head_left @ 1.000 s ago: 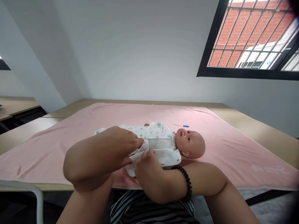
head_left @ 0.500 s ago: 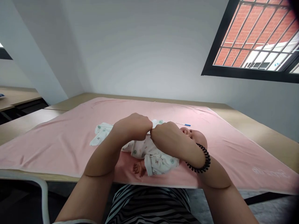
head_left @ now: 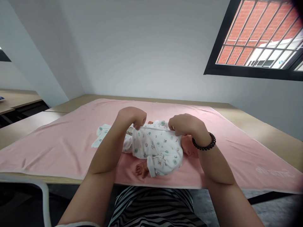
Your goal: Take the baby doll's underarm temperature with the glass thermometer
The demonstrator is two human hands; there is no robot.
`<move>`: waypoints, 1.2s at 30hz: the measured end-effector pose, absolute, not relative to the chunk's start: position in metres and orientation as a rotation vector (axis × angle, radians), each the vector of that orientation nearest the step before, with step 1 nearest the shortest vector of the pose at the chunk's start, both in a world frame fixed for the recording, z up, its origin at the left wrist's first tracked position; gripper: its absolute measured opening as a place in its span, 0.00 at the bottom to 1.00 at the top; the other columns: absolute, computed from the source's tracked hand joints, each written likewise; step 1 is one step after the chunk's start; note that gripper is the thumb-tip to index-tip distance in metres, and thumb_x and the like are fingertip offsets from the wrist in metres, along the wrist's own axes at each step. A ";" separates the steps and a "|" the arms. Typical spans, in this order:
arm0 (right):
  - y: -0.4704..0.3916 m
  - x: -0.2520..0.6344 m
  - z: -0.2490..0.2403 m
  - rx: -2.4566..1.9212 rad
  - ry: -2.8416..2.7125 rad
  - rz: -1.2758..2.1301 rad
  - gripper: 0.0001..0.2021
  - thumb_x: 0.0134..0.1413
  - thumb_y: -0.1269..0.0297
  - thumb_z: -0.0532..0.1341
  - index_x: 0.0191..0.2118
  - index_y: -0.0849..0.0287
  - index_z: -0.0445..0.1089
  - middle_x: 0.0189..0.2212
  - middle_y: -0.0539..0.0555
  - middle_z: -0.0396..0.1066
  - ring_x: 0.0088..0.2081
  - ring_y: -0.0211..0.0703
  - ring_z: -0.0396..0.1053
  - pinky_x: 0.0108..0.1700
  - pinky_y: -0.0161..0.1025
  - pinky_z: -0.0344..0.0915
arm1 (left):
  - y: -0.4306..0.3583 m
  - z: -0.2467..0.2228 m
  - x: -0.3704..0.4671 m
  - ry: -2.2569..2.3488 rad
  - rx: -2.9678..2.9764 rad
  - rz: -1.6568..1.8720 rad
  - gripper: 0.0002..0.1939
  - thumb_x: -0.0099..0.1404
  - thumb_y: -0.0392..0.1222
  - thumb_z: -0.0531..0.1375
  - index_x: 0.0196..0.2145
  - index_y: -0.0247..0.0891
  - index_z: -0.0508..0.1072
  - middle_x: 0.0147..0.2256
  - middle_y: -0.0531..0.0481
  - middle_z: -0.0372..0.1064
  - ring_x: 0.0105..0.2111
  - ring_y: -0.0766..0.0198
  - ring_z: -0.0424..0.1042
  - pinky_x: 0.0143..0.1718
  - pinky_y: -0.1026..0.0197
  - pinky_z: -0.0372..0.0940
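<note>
A baby doll (head_left: 189,148) lies on its back on the pink cloth, its head to the right and partly behind my right wrist. It wears a white printed baby shirt (head_left: 156,145) with long sleeves. My left hand (head_left: 134,117) is closed in a pinch on the shirt's front edge near the hem. At the neck end, my right hand (head_left: 186,124) pinches the same edge, which runs fairly straight between both hands. One doll hand (head_left: 142,168) shows from the near sleeve. Printed white fabric (head_left: 101,134) extends over the leg end, partly behind my left forearm.
The pink cloth (head_left: 59,138) covers most of the wooden table (head_left: 267,132). A pale metal tube (head_left: 44,189) curves at the lower left. Behind the table stand a wall and a barred window (head_left: 258,37).
My hands have moved apart, left hand leftward and right hand rightward, from touching over the doll's chest. More of the shirt front shows now. The blue-tipped stick is now hidden.
</note>
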State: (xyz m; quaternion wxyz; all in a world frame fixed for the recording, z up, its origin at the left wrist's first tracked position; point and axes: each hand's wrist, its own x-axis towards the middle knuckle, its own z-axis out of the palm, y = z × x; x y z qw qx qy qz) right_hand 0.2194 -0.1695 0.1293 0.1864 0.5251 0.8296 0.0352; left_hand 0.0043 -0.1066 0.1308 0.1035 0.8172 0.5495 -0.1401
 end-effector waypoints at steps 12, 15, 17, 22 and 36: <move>-0.164 0.237 0.099 1.457 2.419 0.191 0.08 0.50 0.76 0.58 0.24 0.59 0.62 0.21 0.50 0.64 0.20 0.35 0.54 0.25 0.38 0.47 | -0.075 0.095 0.049 0.599 2.682 -0.088 0.12 0.65 0.42 0.57 0.45 0.40 0.75 0.44 0.48 0.75 0.40 0.61 0.71 0.40 0.62 0.63; -0.171 0.240 0.086 1.481 2.492 0.248 0.09 0.52 0.79 0.54 0.26 0.59 0.63 0.22 0.52 0.65 0.21 0.36 0.54 0.27 0.38 0.46 | -0.068 0.071 0.076 0.405 2.659 0.057 0.11 0.60 0.34 0.56 0.41 0.37 0.74 0.41 0.48 0.75 0.39 0.61 0.71 0.38 0.62 0.62; -0.175 0.242 0.077 1.463 2.552 0.301 0.10 0.52 0.80 0.52 0.29 0.59 0.65 0.23 0.52 0.67 0.22 0.37 0.54 0.28 0.39 0.45 | -0.063 0.058 0.085 0.384 2.603 0.025 0.10 0.57 0.33 0.58 0.38 0.37 0.73 0.38 0.50 0.75 0.36 0.60 0.70 0.35 0.61 0.62; -0.176 0.246 0.058 1.400 2.658 0.480 0.13 0.52 0.82 0.50 0.36 0.60 0.67 0.25 0.54 0.69 0.24 0.41 0.57 0.31 0.40 0.47 | -0.052 0.047 0.083 0.368 2.341 -0.040 0.07 0.55 0.36 0.60 0.34 0.36 0.74 0.30 0.54 0.71 0.32 0.63 0.68 0.33 0.62 0.62; -0.178 0.251 0.062 1.445 2.686 0.445 0.18 0.55 0.82 0.49 0.49 0.62 0.63 0.21 0.49 0.63 0.21 0.39 0.48 0.31 0.40 0.45 | -0.038 0.034 0.083 0.334 2.140 -0.125 0.12 0.56 0.40 0.64 0.39 0.41 0.80 0.38 0.54 0.78 0.40 0.57 0.74 0.43 0.58 0.68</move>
